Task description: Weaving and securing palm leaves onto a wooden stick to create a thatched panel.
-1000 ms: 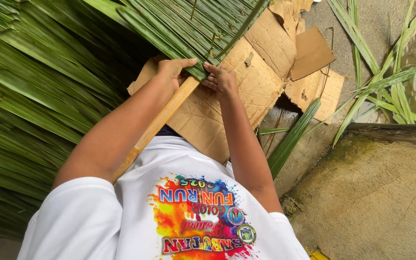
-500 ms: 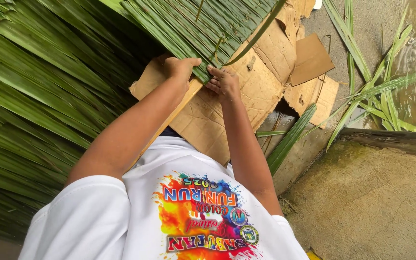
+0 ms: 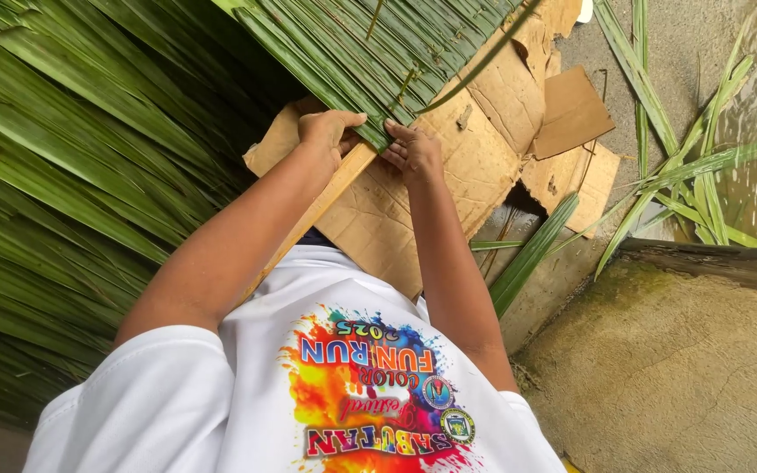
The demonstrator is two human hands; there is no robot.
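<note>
Both hands sit at the near edge of the woven palm-leaf panel [image 3: 370,52], which I take as the landmark. My left hand [image 3: 328,131] is curled over the top end of a pale wooden slat [image 3: 326,201], thumb side toward the panel edge; the fingertips are tucked under the leaves, so I cannot tell how tightly they close. My right hand [image 3: 413,151] lies just beside it, a small gap apart, fingers bent down onto the leaf ends where they meet the slat; whether it pinches a leaf or only presses on it is hidden by the knuckles. From the panel edge the slat runs back toward my body and passes out of sight behind my left forearm and white shirt [image 3: 247,412]. Under the panel and the hands lie flattened sheets of brown cardboard [image 3: 484,158], torn at the far side. Left of the panel a thick heap of loose green palm fronds [image 3: 72,201] fills the view and is cut off by the frame. Right of the panel, beyond the cardboard, loose leaves [image 3: 659,175] lie on concrete ground [image 3: 668,368].
</note>
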